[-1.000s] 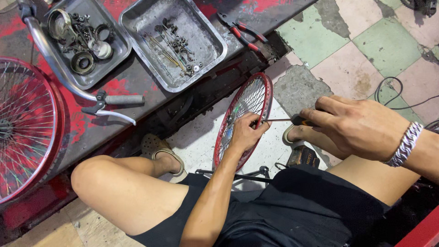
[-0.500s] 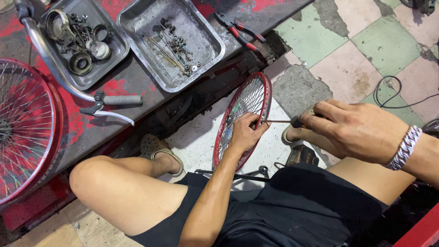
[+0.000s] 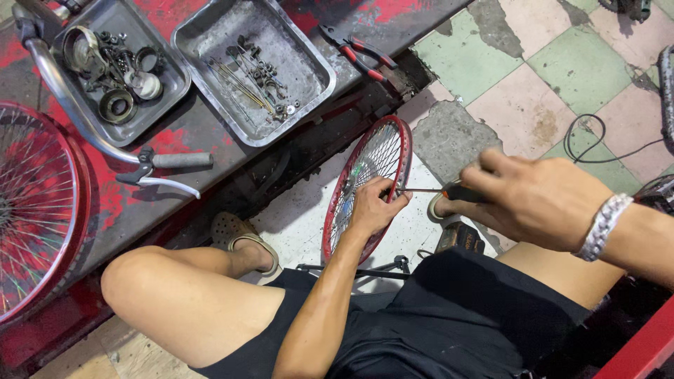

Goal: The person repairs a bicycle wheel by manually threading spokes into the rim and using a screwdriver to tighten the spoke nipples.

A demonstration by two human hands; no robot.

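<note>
A small red-rimmed spoked wheel (image 3: 365, 184) stands upright on the floor between my knees. My left hand (image 3: 373, 208) grips its rim on the near side, fingers curled around the edge. My right hand (image 3: 540, 200) holds a screwdriver (image 3: 439, 191) with a dark and red handle. Its thin shaft runs left to the rim, tip by my left fingers. A silver bracelet (image 3: 602, 226) circles my right wrist.
A worn red bench (image 3: 210, 151) at the left carries two metal trays (image 3: 281, 91) of small parts, red-handled pliers (image 3: 358, 57), a handlebar with brake lever (image 3: 140, 165) and a larger red wheel (image 3: 35, 210). A black cable (image 3: 597, 140) lies on the tiled floor.
My right hand has shifted slightly left and up with the screwdriver. My left hand stays on the rim.
</note>
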